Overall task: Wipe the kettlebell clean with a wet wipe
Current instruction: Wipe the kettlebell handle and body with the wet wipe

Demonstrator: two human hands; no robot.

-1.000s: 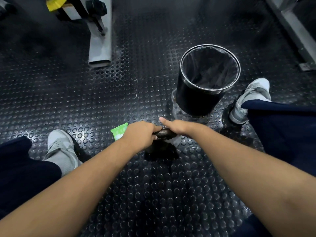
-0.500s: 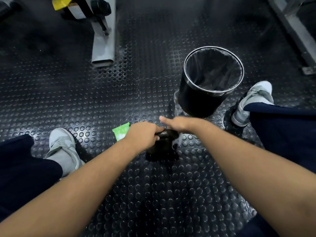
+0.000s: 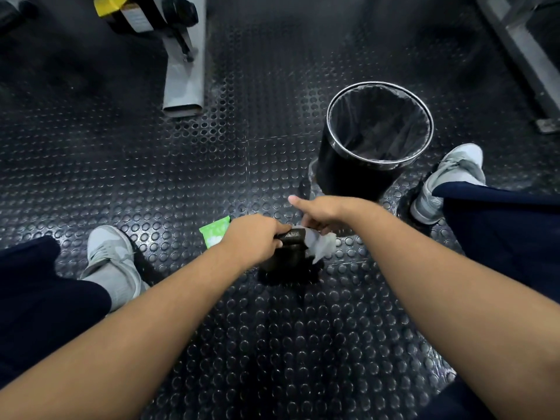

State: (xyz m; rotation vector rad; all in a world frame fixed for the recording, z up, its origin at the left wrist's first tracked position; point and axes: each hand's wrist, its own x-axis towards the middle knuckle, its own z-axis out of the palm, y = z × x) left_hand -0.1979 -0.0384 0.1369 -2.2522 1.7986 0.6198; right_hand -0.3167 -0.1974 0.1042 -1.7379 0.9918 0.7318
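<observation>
Fingers (image 3: 274,234) of my left hand (image 3: 254,237) are curled tight round the left end of the handle (image 3: 292,236) of the kettlebell (image 3: 285,262), steadying it just below the middle of the frame. My right hand (image 3: 325,212) sits just right of centre. Its lower fingers are bunched on the wet wipe (image 3: 321,244) and its index finger sticks out straight toward the left. I cannot tell how the thumb lies under the wipe.

The white wipe hangs crumpled against the right end of the handle, touching it. The kettlebell stands on the studded rubber floor (image 3: 272,344), its dark body directly below both hands and largely hidden by them.

The handle's long axis runs left to right across the picture, from one hand to the other. I judge the wiping hand must travel along that line toward the holding hand, or drop onto the body beneath. The right hand is the nearer to the bare stretch of handle between them.

A green wipe pack (image 3: 215,231) lies on the floor just left of my left hand. A lined bin (image 3: 348,174) stands above and right of both hands.
</observation>
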